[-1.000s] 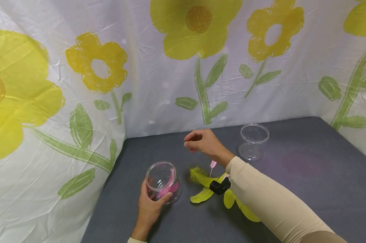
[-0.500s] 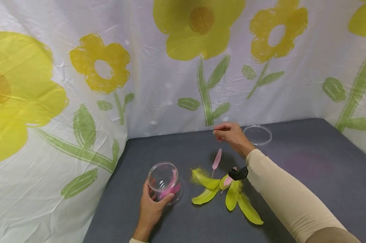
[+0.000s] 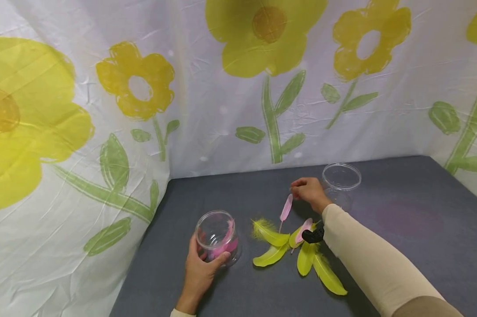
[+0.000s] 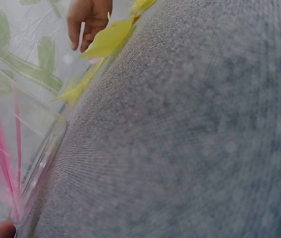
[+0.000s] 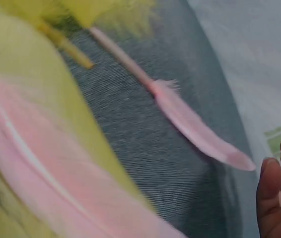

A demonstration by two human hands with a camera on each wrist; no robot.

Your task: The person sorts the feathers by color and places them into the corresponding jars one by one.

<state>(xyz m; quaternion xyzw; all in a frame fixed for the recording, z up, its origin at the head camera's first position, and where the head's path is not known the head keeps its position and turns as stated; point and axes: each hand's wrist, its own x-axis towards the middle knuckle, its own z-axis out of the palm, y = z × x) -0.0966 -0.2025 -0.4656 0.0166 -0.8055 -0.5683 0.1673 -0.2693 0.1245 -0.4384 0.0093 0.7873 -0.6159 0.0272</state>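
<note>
In the head view my left hand (image 3: 200, 270) grips a clear jar (image 3: 216, 215) by its side, thumb at the front. Bright pink feathers (image 3: 227, 242) lie inside the jar. My right hand (image 3: 309, 193) hovers at the tip of a pale pink feather (image 3: 287, 208). In the right wrist view its thumb (image 5: 269, 181) is beside that feather's tip, with no grip on it visible. A second pale pink feather (image 3: 304, 230) lies over several yellow feathers (image 3: 306, 257), partly behind the black wrist strap.
A second clear jar (image 3: 341, 176) stands behind the right wrist, its lower part partly hidden. The dark grey table (image 3: 401, 255) meets a white curtain (image 3: 207, 110) printed with yellow flowers at the back and left.
My right hand has moved right, away from the jar side, and then down to the pale pink feather's tip. The left hand still holds the jar.
</note>
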